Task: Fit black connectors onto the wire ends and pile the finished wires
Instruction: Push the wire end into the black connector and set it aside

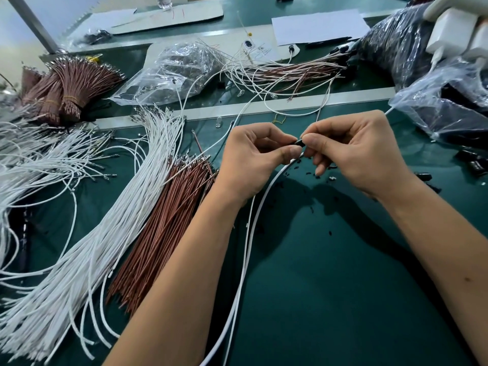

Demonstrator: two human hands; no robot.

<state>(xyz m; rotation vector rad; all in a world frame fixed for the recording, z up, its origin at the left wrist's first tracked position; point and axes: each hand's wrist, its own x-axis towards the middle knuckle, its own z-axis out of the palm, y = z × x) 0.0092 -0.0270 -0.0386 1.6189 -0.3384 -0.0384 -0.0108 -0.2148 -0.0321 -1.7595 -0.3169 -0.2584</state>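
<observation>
Fingers point(290, 150) of the left hand point(253, 159) and those of the right hand point(353, 151) meet tip to tip above the middle of the bench point(343, 286), and between them sits a small black connector point(299, 142), pinched from both sides. It lies roughly crosswise, its long axis running from one hand toward the other, with the right thumb and forefinger curled over its right end and the left thumb closing on its left end. A white wire point(250, 233) comes up from the near edge of the bench, curves under the left palm and ends right at the connector; a second thin white strand runs beside it. By my judgement the wire end is being pushed into the connector along that crosswise axis, so the coming move depends on keeping the two in line; how far it has seated is hidden by the fingertips. Loose black connectors point(324, 175) are scattered just beneath the right hand. Toward the left edge lie a fan of white wires point(126, 207) and a sheaf of brown wires point(169, 220). Near the far right corner, wires already carrying connectors point(303, 70) are piled beside a plastic bag point(449, 107).
</observation>
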